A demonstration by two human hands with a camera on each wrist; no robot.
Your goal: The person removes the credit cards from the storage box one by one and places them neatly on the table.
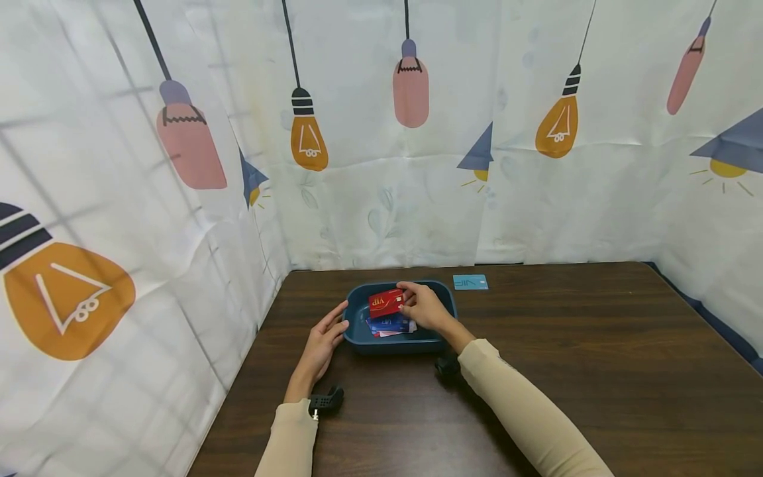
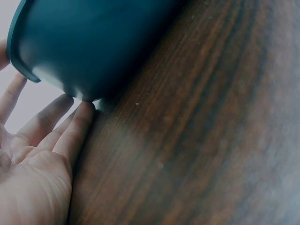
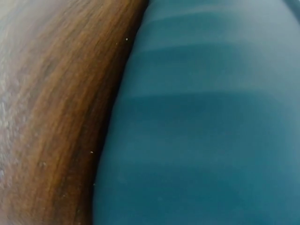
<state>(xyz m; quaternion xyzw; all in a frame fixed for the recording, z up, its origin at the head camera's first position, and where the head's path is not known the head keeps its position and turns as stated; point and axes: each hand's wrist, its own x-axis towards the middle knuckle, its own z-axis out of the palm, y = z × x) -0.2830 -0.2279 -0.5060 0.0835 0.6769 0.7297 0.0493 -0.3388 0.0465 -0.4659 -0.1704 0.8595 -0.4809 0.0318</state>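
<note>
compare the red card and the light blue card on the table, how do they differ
The red card is red with gold lettering; the light blue card is pale blue with faint lettering. The red card is pinched in the right hand and tilted above the blue tray; the light blue card lies flat on the table behind the tray, untouched. Both are similar rectangular cards, and the red one reads VIP.
</note>
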